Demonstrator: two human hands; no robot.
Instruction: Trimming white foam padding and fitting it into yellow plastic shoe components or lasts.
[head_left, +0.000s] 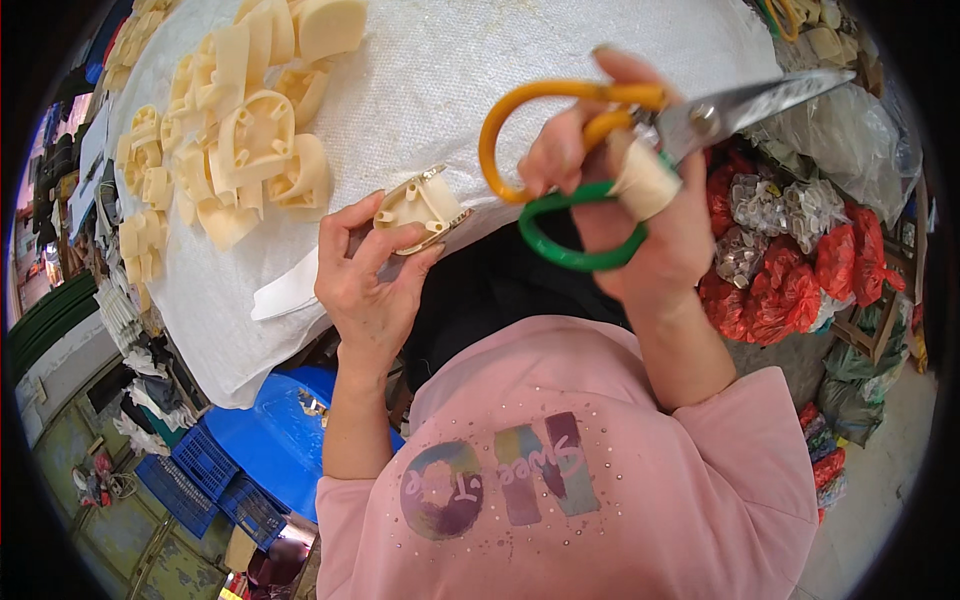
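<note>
In front of my body, my left hand (pixel 360 282) pinches a small cream plastic part (pixel 428 204) with a curved outline, pegs inside and a dark, shiny rim. My right hand (pixel 660 245) is raised at the right and closed on a pair of scissors (pixel 698 122). One scissor loop is orange, the other green, and the blades point right, away from the part. A cream band (pixel 648 180) sits by the fingers at the green loop; whether it wraps a finger or the handle I cannot tell. The scissors and the part are apart.
A heap of similar cream plastic parts (pixel 260 135) lies at the left on the white-covered table (pixel 420 100). Below its left edge are a blue tub (pixel 270 440) and blue crates (pixel 205 455). Red bags (pixel 780 290) and clear bags (pixel 850 140) crowd the right side.
</note>
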